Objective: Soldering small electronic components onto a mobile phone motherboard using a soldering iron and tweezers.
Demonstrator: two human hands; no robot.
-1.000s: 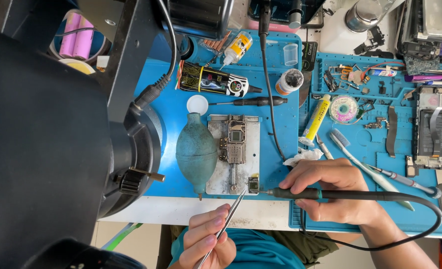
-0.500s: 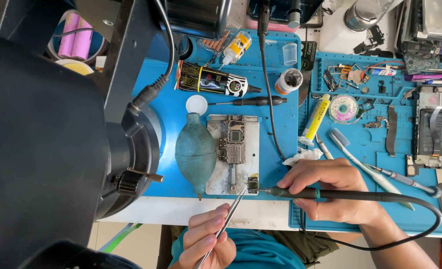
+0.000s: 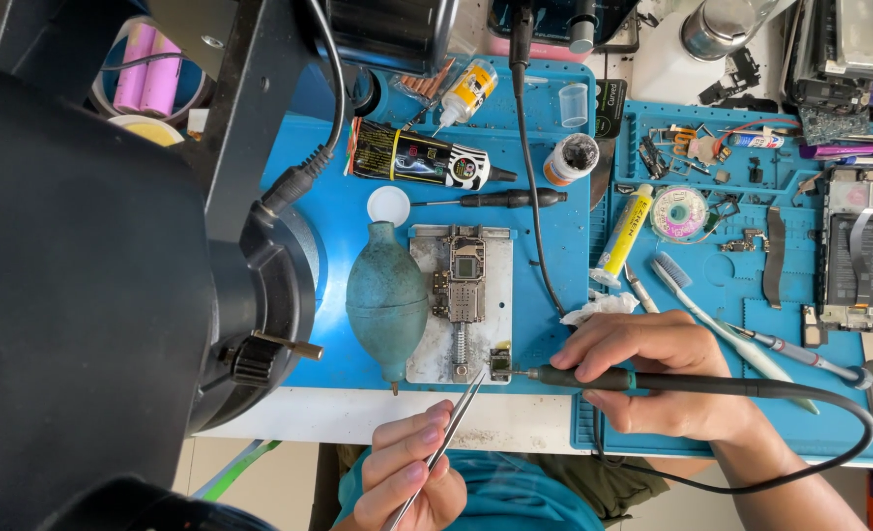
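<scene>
My right hand (image 3: 663, 379) gripped the soldering iron (image 3: 604, 379) tight, its tip at 9 o'clock touching a small chip (image 3: 499, 364). My left hand (image 3: 402, 482) pinched thin tweezers (image 3: 446, 442), pointing to 1 o'clock at the same chip. The chip sat on the metal plate's (image 3: 427, 344) near edge. A green rubber blower (image 3: 387, 300) lay just beside the plate, at 9 o'clock.
</scene>
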